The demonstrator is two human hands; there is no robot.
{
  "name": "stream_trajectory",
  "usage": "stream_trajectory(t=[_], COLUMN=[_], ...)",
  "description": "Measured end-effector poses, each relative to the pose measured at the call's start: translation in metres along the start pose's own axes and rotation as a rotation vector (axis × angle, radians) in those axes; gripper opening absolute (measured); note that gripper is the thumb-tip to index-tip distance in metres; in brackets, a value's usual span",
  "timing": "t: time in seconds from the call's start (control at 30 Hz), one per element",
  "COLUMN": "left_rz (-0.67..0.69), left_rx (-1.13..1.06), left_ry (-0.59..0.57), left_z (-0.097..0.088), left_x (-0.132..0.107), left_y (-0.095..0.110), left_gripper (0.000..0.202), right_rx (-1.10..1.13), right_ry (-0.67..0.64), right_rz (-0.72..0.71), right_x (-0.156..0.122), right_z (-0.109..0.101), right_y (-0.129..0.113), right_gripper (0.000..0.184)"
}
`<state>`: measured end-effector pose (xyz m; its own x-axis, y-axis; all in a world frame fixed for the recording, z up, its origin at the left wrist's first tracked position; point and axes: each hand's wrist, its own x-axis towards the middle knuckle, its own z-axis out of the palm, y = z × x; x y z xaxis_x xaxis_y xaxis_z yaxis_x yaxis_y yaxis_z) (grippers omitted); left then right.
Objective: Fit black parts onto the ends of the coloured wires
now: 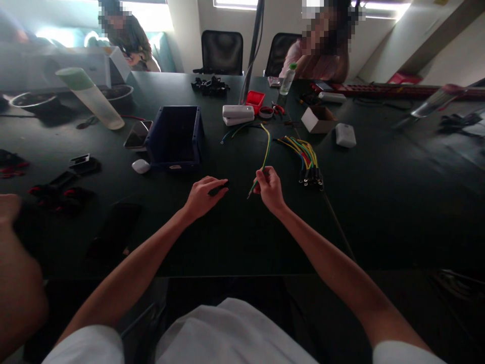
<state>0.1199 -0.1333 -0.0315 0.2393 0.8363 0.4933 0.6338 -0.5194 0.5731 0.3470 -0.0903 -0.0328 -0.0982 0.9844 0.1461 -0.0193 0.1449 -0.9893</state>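
My right hand (270, 189) is closed around a yellow-green wire (269, 144). Its lower end, with a small terminal tip, sticks out below my fingers toward the left, and the rest curves up and away. To the left, my left hand (204, 194) pinches a small black piece (227, 183) at the fingertips; its exact kind is too small to make out. The two hands are apart. Right of my right hand lies a bundle of wires (308, 154) in yellow, green, blue and red, with black sleeves and ring terminals at the near ends. Loose wires (237, 130) lie beyond my hands.
A dark blue bin (174, 166) stands beyond my left hand, beside a phone (138, 135) and a white case (141, 166). Farther back are a white box (238, 114), a tape roll (267, 112), a small carton (318, 120) and a bottle (288, 80). Another person's arm (18, 273) is at left.
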Motion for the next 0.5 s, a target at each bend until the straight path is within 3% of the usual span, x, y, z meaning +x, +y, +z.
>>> stream_trajectory(t=[0.5], left_rz=[0.025], left_rx=[0.057], left_ry=[-0.098], left_z=[0.006], left_x=[-0.0025], left_y=[0.0026], left_gripper=[0.026], right_rx=[0.002], right_ry=[-0.049], right_rz=[-0.002], right_x=[-0.0001], right_z=[0.0001], right_y=[-0.0005], right_gripper=[0.038])
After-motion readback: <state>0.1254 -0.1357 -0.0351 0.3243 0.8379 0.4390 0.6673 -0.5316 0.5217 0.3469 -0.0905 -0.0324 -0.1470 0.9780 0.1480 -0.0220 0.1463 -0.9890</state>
